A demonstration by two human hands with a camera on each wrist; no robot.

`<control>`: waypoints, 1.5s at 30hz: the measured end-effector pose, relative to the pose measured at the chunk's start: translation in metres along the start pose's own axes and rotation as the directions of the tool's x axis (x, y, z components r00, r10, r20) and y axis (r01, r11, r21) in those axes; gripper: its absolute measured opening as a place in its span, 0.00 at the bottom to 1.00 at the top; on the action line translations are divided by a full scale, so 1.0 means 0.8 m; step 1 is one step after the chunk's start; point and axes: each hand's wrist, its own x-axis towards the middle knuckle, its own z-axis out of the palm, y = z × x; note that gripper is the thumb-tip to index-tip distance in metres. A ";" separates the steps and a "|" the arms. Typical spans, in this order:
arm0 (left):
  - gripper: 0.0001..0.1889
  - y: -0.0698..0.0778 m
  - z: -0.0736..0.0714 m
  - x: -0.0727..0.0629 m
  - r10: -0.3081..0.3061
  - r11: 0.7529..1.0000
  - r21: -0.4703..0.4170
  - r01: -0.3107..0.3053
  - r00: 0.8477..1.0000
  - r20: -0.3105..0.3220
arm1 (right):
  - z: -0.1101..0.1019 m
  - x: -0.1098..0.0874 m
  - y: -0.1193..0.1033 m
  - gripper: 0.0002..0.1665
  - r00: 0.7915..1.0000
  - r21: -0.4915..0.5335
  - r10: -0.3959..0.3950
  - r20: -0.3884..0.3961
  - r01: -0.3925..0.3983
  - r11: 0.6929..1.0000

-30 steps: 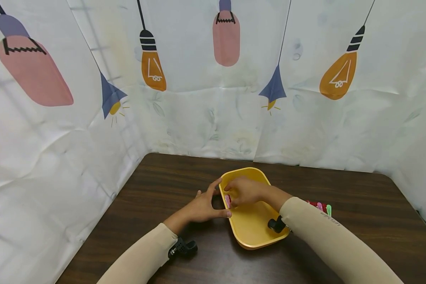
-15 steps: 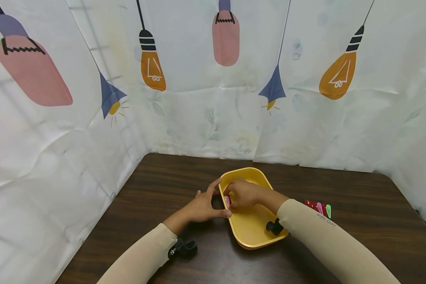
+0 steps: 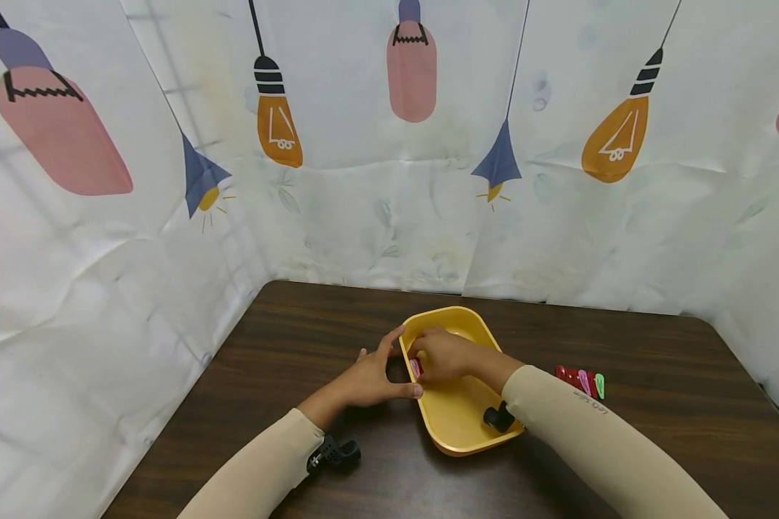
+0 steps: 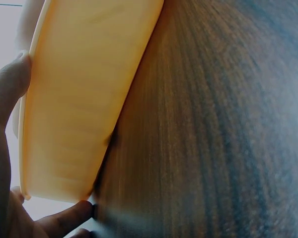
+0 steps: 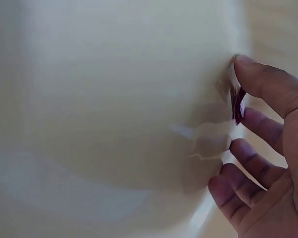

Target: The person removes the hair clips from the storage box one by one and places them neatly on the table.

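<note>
Behind the worktop hangs a white sheet printed with lamps. From the near edge, both arms reach forward in beige sleeves: the left sleeve slants inward, while the right sleeve comes in from the near right, and that wrist crosses the right rim of the yellow box mid-worktop, hiding part of it. Against the box's left rim, the left hand rests with thumb and forefinger spread wide apart. Inside the box, the right hand bends down, thumb and forefinger pinching pink and red clips at the left wall; their number is unclear. Each wrist carries a black camera, the left one above the worktop, the right one over the box. Just beyond the right sleeve lies a row of red, pink and green clips.
</note>
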 end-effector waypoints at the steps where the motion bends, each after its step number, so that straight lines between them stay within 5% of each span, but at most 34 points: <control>1: 0.62 0.000 0.000 0.000 -0.002 1.000 0.000 0.002 1.000 -0.001 | 0.000 0.000 0.000 0.23 1.000 -0.001 0.004 0.000 -0.004 1.000; 13: 0.62 0.002 0.000 -0.001 0.002 1.000 -0.001 -0.002 1.000 -0.001 | -0.011 0.000 0.005 0.24 1.000 0.010 -0.022 -0.019 0.022 1.000; 19: 0.62 0.003 0.000 -0.002 -0.002 1.000 -0.008 0.002 1.000 -0.002 | -0.030 -0.006 0.008 0.27 0.999 0.114 0.043 -0.005 -0.042 0.993; 45: 0.62 0.003 0.001 0.001 -0.031 1.000 0.004 0.030 1.000 0.002 | -0.072 -0.049 0.028 0.31 0.991 0.181 0.117 -0.060 -0.104 0.978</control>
